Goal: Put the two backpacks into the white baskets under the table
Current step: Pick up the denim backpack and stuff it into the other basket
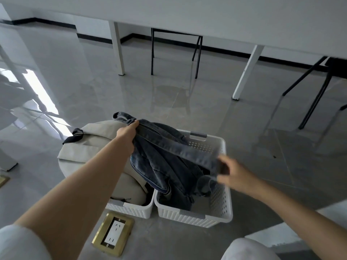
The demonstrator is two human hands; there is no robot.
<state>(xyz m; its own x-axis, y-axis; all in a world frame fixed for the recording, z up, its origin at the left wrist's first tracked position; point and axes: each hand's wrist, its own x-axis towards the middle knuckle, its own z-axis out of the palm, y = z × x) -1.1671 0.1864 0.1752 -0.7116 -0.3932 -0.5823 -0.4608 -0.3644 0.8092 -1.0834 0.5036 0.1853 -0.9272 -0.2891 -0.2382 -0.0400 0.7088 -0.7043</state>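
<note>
Two white perforated baskets stand side by side on the floor. The left basket (131, 210) holds a beige backpack (97, 143) that bulges well above its rim. A blue denim backpack (161, 164) hangs half inside the right basket (219, 203), its lower part down in the basket. My left hand (127, 131) grips the denim backpack by its top handle. My right hand (231, 171), blurred, is at the denim shoulder strap on the right side; whether its fingers close on the strap I cannot tell.
A brass floor socket (113, 234) lies just in front of the left basket. White table legs (117, 47) (247, 72) and black chair legs (175, 53) (315, 91) stand beyond on the glossy grey tiles. The white tabletop spans the upper frame.
</note>
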